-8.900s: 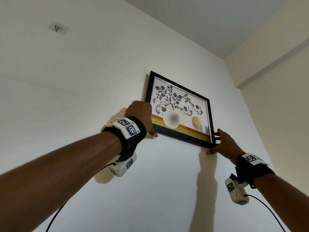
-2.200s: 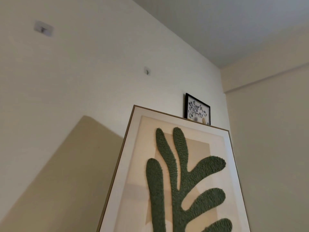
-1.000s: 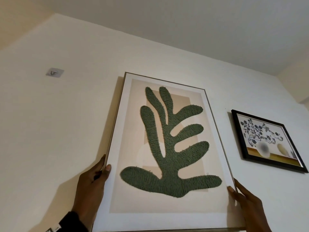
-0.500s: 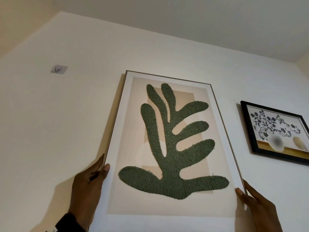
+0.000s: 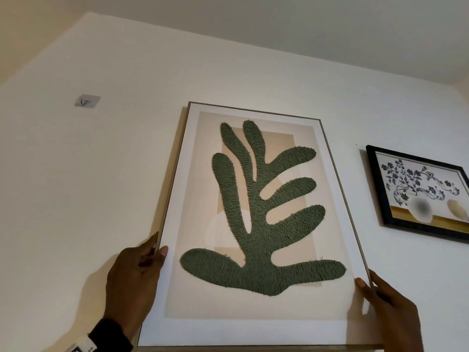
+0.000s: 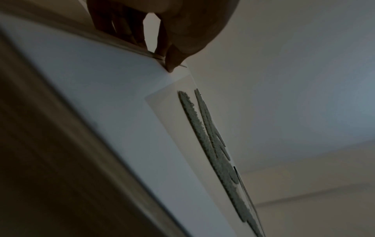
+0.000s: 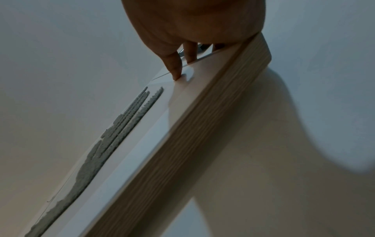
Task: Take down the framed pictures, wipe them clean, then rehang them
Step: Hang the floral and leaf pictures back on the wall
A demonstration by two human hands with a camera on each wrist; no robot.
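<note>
White wall (image 5: 76, 199) is carrying a bare hook (image 5: 87, 100) and the hung black-framed print (image 5: 418, 194). Left hand (image 5: 132, 280) and right hand (image 5: 390, 311) are gripping the leaf picture's (image 5: 256, 212) side edges against the wall. Rehanging is under way; next it probably needs settling on its hidden hook. Since half a second ago, it is barely shifting.

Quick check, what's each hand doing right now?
Left hand: grips the left edge of the green leaf picture, thumb on its front.
Right hand: grips the same picture's right edge.
</note>
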